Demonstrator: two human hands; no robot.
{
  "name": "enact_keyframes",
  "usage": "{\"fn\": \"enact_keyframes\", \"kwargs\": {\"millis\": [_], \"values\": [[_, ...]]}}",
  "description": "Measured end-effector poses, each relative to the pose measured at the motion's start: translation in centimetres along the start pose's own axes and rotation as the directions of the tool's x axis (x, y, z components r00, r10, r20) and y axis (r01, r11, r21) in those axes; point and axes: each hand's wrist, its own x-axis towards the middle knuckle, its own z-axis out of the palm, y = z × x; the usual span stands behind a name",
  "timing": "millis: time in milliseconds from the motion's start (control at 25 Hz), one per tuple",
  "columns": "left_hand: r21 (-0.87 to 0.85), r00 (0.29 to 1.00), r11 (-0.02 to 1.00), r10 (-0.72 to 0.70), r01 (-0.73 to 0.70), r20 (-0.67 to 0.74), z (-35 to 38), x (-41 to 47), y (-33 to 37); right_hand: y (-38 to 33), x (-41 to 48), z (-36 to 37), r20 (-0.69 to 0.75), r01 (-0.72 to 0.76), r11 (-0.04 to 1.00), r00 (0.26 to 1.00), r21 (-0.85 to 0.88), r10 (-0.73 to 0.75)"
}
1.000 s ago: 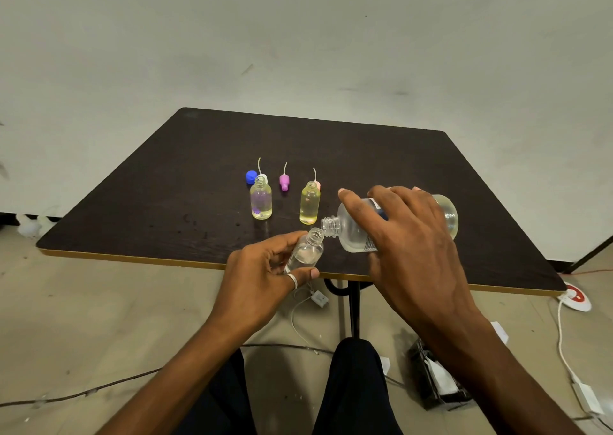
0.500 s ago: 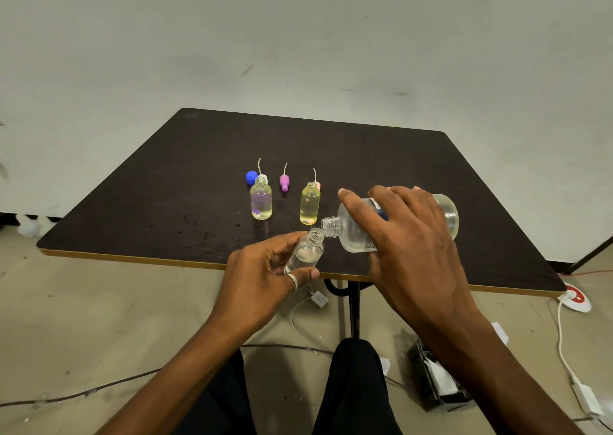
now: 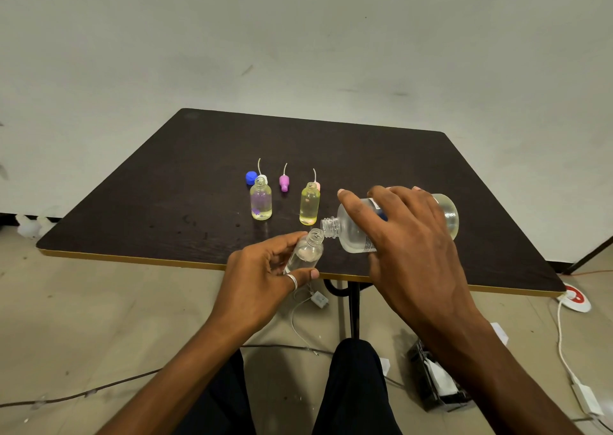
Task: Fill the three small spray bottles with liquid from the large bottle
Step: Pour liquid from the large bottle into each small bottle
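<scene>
**grip: each hand holds one bottle, necks meeting**

the left hand (image 3: 262, 278) pinches the small bottle (image 3: 305, 252) low on its body, thumb on the near side and fingers on the far side. the right hand (image 3: 408, 242) wraps over the large bottle (image 3: 351, 235) from above, fingers spread across the body and index finger reaching toward the neck.

**position.** both bottles are held off the surface, over the near edge of the table (image 3: 331, 156).

**key relation.**
- the large bottle lies nearly level. its long axis runs left to right, neck to the left and base to the right.
- the small bottle is tilted, its mouth up and to the right.
- the large mouth sits just right of the small mouth and slightly above it. whether the rims touch cannot be told.
- the right hand is the pouring hand and the left hand is the receiver.
- judgement: more flow calls for the right hand to raise the base while the left hand keeps the small mouth under the lip.

**appearance.**
- the small bottle is clear and uncapped. its level is hard to read, and it seems far from full.
- the large bottle is clear and labelled, with pale liquid inside.
- no stream can be made out.

**progress (judgement).** the purple-tinted bottle (image 3: 261, 202) and the yellow bottle (image 3: 309, 207) stand upright and uncapped farther back. both look filled well up, so this appears to be the third fill.
</scene>
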Motion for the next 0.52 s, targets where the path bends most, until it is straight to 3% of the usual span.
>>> {"fn": "enact_keyframes", "kwargs": {"millis": [520], "values": [[0.01,1.0,1.0,0.011,-0.011,0.007,-0.06,-0.02,0.19,-0.04,0.14,-0.1,-0.002,0.0,1.0,1.0,0.004,0.0]]}}
